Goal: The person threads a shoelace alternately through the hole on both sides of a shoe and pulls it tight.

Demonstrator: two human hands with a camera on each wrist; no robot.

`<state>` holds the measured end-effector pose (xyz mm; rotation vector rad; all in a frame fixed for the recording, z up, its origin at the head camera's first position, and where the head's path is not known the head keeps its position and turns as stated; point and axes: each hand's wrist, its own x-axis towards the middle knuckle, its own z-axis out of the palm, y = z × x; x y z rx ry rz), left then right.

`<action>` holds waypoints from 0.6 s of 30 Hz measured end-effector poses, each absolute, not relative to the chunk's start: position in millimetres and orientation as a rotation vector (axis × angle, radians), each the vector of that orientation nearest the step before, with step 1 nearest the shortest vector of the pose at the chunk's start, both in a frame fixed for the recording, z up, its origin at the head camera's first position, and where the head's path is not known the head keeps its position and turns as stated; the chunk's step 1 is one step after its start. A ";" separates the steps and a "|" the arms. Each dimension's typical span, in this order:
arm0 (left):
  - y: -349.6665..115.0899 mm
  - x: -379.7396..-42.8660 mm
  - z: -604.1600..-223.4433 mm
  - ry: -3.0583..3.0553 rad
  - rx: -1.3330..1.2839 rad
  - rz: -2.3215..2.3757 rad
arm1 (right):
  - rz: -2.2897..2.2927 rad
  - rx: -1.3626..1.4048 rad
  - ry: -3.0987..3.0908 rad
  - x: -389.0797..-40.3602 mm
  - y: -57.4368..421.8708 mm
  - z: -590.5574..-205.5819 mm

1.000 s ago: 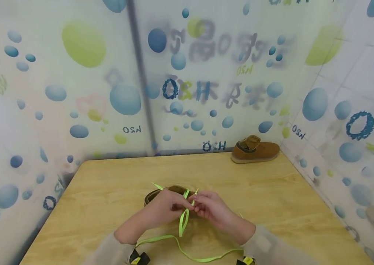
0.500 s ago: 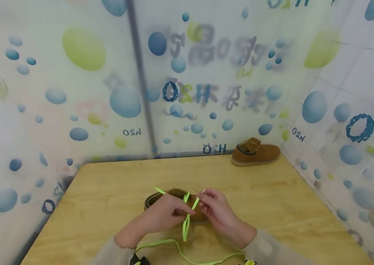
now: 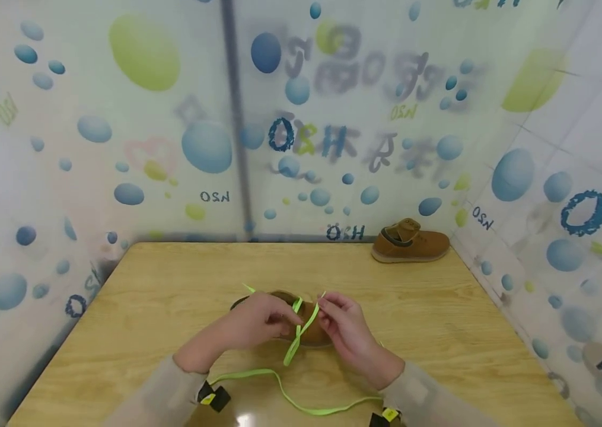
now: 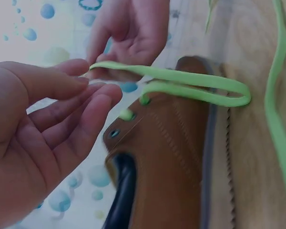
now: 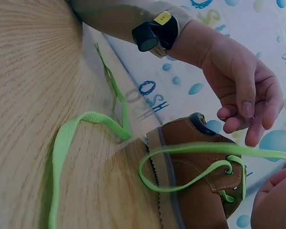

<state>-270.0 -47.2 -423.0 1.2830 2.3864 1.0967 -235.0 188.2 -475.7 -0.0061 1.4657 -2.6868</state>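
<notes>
The left wrist view is showing a brown shoe (image 4: 167, 162) filling the centre and lower centre of the frame, its sole resting on the table (image 4: 250, 181), probably set this way so that one row of eyelets is facing the person. A bright green lace (image 4: 181, 75) is emerging from one eyelet and doubling back in a slack loop towards the right of the frame, while the eyelet (image 4: 115, 133) nearest the collar is sitting bare. In the head view, the shoe is standing below the middle of the frame, partly hidden by the hands. The right hand (image 3: 351, 335) is pinching the lace near its tip, seemingly because that thin end is needing precise control. The left hand (image 3: 260, 320) is hovering just in front of the shoe, its fingers loosely bent and, judging by the right wrist view, gripping nothing; its nearness to the lace is probably leaving it handy for guiding or steadying. A further green strand (image 3: 324, 411) is curving along the bottom of the frame, perhaps lying there to be out of the way; whether it is joining the same lace, I cannot tell. A second shoe (image 3: 411, 246) is standing at the upper right, apparently set aside so that both hands are having room.
</notes>
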 end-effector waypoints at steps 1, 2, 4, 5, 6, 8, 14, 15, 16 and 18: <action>-49.6 -272.3 -421.2 2.394 1.264 1.116 | -2.690 0.003 1.475 -235.8 187.6 -475.1; -52.0 -275.0 -419.7 2.412 1.246 1.134 | -2.691 0.008 1.489 -236.7 187.1 -474.6; -55.9 -280.9 -417.0 2.454 1.225 1.160 | -2.690 0.007 1.533 -238.6 186.2 -473.4; -57.5 -284.2 -415.9 2.493 1.215 1.163 | -2.688 0.006 1.559 -239.4 185.8 -472.9; -58.8 -287.2 -414.7 2.530 1.198 1.164 | -2.684 0.003 1.586 -240.1 185.5 -472.4; -59.7 -293.6 -413.5 2.613 1.176 1.148 | -2.675 0.005 1.637 -241.3 185.3 -471.4; -54.0 -312.0 -415.8 2.809 1.101 1.067 | -2.555 -0.002 1.867 -245.2 186.0 -463.5; -52.2 -315.0 -416.6 2.819 1.087 1.055 | -2.516 -0.005 1.928 -246.5 186.3 -461.6; -50.3 -318.0 -417.6 2.824 1.074 1.039 | -2.472 -0.003 1.988 -248.1 186.5 -459.8; -46.7 -323.8 -419.4 2.816 1.060 1.003 | -2.388 -0.011 2.086 -252.0 187.5 -456.2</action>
